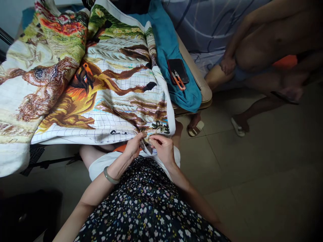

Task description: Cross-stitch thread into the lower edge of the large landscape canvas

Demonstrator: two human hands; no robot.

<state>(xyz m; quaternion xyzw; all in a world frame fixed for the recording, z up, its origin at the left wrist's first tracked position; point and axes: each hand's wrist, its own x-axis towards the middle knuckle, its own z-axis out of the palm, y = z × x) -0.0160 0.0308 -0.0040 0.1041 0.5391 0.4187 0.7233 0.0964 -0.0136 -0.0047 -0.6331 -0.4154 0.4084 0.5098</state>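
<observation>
A large cross-stitch cloth (pixel 121 117) with a printed grid and brown, gold and green stitching spreads before me, its near edge gathered at my hands. My left hand (pixel 134 145) grips that bunched edge, thumb on top. Close beside it, my right hand (pixel 163 148) is closed in a pinch at the cloth. A loop of pale thread (pixel 160 129) curls just above the right fingertips. Any needle between them is too small to make out. The fabric's underside at my fingers is mostly hidden.
Orange-handled thread snips (pixel 178 80) lie on a dark phone (pixel 177 69), on a teal cloth (pixel 164 43) covering a padded surface with a rounded corner (pixel 207 94). Another person (pixel 267 57) sits at the right, holding a dark flat object. A dark bag (pixel 30 211) stands lower left.
</observation>
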